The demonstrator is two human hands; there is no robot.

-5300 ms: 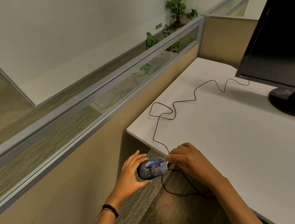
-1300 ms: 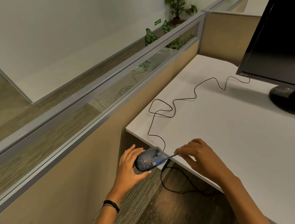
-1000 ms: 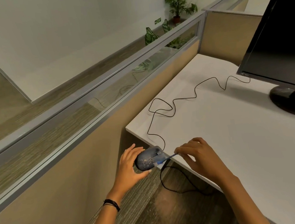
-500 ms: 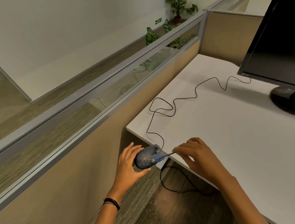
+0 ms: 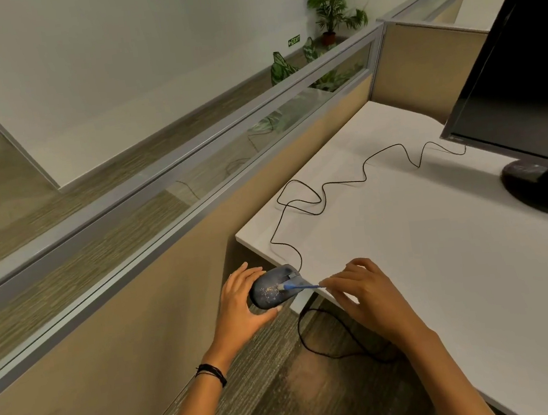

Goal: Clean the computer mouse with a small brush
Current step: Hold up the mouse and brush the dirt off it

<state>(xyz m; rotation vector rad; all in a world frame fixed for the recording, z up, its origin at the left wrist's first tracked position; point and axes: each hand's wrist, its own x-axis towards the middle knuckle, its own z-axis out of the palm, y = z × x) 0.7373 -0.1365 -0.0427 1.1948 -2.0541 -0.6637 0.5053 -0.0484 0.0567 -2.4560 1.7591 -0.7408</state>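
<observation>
Head view: my left hand [image 5: 240, 306] is curled round the rear and far side of the mouse [image 5: 271, 292], holding it in the air just off the desk's [image 5: 408, 242] near corner, above the floor. The mouse's long axis runs from my left palm up and right to the button end, where the cable [image 5: 279, 237] leaves it. My right hand [image 5: 369, 295] pinches the brush [image 5: 301, 286] by its handle at the fingertips. The brush lies almost level, with its bristle end pointing left and touching the mouse's top near the buttons. Pale specks sit left of the bristles, toward my palm, so I judge the next stroke runs leftward along that axis.
</observation>
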